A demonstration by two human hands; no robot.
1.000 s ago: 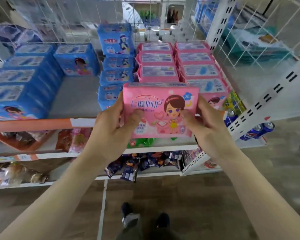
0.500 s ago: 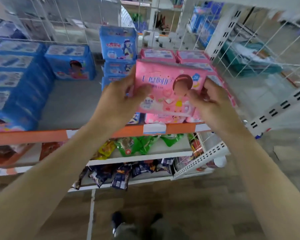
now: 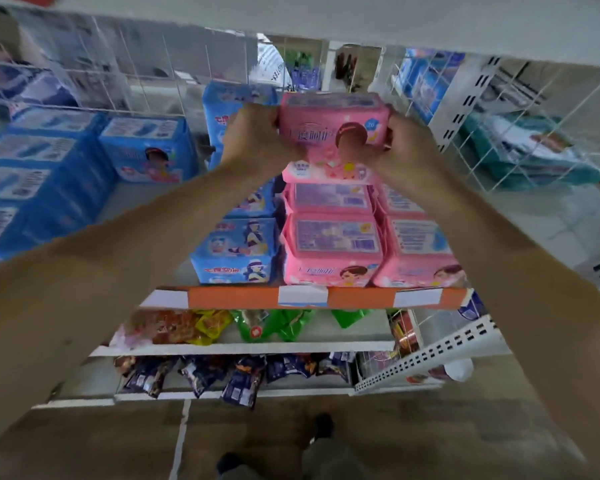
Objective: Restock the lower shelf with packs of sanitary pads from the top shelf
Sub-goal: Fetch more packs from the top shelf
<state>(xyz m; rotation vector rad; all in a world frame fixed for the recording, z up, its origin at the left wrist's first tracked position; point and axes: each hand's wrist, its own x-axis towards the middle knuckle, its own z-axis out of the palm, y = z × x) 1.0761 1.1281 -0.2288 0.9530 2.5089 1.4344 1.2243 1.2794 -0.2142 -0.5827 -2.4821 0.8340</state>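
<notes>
A pink pack of sanitary pads (image 3: 329,129) with a cartoon girl on its front is held upright between both my hands, over the back of the pink rows. My left hand (image 3: 253,136) grips its left end and my right hand (image 3: 406,140) grips its right end. Below it, two rows of pink packs (image 3: 333,237) fill the right part of the shelf with the orange front strip (image 3: 257,297). A row of blue packs (image 3: 236,251) stands just left of the pink ones.
Larger blue packs (image 3: 32,174) crowd the shelf's left side, with a bare grey gap beside them. A white wire grid (image 3: 499,140) closes the back and right side. Snack bags (image 3: 201,327) lie on the shelves below. My shoes (image 3: 323,426) stand on the brown floor.
Both hands have carried the pink pack forward and away from me, from in front of the shelf edge to above the rear of the pink rows. The camera view has tilted upward.
</notes>
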